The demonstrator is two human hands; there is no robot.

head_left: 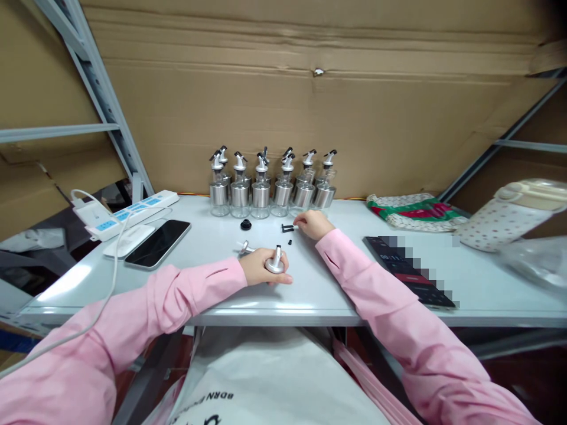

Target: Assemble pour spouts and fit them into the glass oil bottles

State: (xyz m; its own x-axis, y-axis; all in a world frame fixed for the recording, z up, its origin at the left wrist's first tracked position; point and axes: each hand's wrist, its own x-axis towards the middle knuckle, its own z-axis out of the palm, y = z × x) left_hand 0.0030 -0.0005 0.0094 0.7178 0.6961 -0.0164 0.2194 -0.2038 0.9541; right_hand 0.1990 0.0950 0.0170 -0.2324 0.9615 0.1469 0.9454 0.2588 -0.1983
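My left hand (261, 267) is closed round a silver pourer cap (275, 265) with a short upright spout and a black tip. Beyond that hand lies another silver pourer piece (245, 248) on the table. My right hand (312, 225) reaches to the small black lever parts (287, 228), its fingertips pinched together at their right end; whether they grip one is too small to tell. A tiny black piece (289, 242) lies nearer to me, and a round black stopper (245, 224) sits to the left. Behind them stand several glass and steel bottles (260, 195), many with pourers.
On the left of the table (212, 304) are a power strip (133, 215), a white charger (129, 240) and a phone (158, 244). A cable crosses my left sleeve. A dark phone (410, 271), patterned cloth (414, 211) and dotted bottle (509, 215) lie right. Cardboard stands behind.
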